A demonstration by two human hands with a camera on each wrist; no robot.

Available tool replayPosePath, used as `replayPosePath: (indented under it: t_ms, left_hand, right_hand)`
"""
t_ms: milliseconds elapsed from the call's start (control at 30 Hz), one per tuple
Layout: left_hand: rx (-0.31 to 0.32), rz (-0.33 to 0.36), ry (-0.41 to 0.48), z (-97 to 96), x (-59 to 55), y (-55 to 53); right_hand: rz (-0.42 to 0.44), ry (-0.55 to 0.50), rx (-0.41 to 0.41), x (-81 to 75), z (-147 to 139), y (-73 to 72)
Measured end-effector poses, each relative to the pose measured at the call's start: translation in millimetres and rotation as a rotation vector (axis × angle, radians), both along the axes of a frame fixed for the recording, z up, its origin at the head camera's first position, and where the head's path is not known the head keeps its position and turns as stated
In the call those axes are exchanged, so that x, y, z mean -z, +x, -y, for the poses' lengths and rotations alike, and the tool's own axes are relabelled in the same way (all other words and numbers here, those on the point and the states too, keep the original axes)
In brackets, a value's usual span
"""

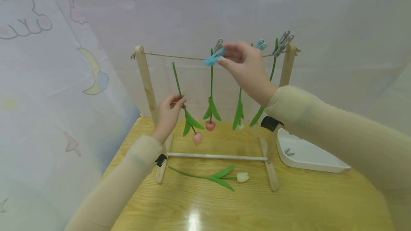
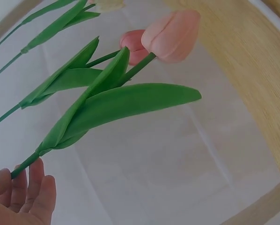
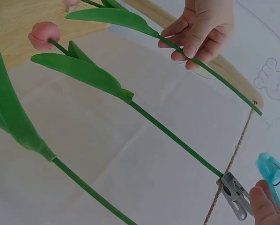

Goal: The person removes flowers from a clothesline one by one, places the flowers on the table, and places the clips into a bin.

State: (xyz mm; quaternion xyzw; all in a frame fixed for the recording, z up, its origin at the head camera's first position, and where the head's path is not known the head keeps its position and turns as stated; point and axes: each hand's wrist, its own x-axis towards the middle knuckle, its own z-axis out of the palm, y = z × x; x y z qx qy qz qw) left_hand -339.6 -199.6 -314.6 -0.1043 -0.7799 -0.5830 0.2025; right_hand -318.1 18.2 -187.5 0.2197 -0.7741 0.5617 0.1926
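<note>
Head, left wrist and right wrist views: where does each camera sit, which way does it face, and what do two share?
Head: on the person's head, facing forward and down at rope and table; left hand, right hand, sleeves show.
Left wrist: on that wrist, facing the pale pink tulip; left hand shows at lower left.
Right wrist: on that wrist, facing across hanging tulips toward left post; left hand at top, part of right hand at lower right.
Shared: head and right wrist both show the blue clip.
</note>
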Motion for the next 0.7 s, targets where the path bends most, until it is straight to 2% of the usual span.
replayPosePath:
  t_ms: [233,400,700]
  left_hand:
    - [-0.001,-0.016,0.013,5.1,7.5,5.8]
    - [-0.010,-0.008,0.016,9.6,15.0,9.8]
    - [-0.006,0.008,0.003,14.3,19.0,18.1]
  right_hand:
    - [0.012,0.016,-0.018,12.4,-13,7.7]
    - [0.009,0.042,-0.001,21.0,-22,13.7]
    - [0.027,0.024,0.001,33.6,-36,20.0]
